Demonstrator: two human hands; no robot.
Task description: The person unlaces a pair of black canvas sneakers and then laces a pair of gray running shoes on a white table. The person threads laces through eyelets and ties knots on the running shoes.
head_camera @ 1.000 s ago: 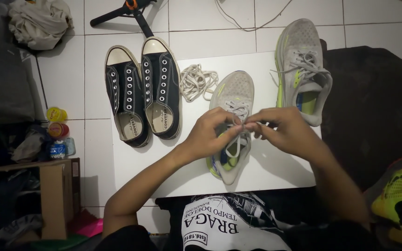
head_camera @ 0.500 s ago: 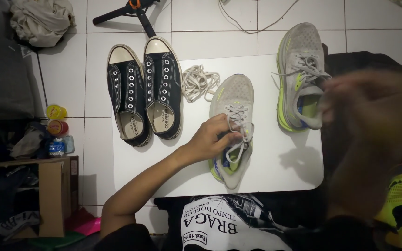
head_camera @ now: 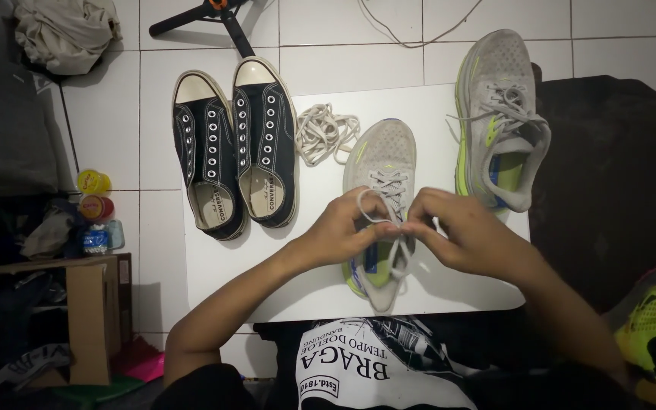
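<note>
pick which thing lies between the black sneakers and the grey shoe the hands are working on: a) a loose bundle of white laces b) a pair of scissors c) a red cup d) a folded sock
A: a loose bundle of white laces lies on the white board between the black sneakers and the grey shoe, where both hands, left and right, pinch its lace.

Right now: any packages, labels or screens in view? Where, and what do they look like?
Brown cardboard box: lower left, open, rectangular.
Small yellow and red round tubs: left floor, stacked by clutter.
White insole labels in the black canvas sneakers: dark print.
No screens.
</note>
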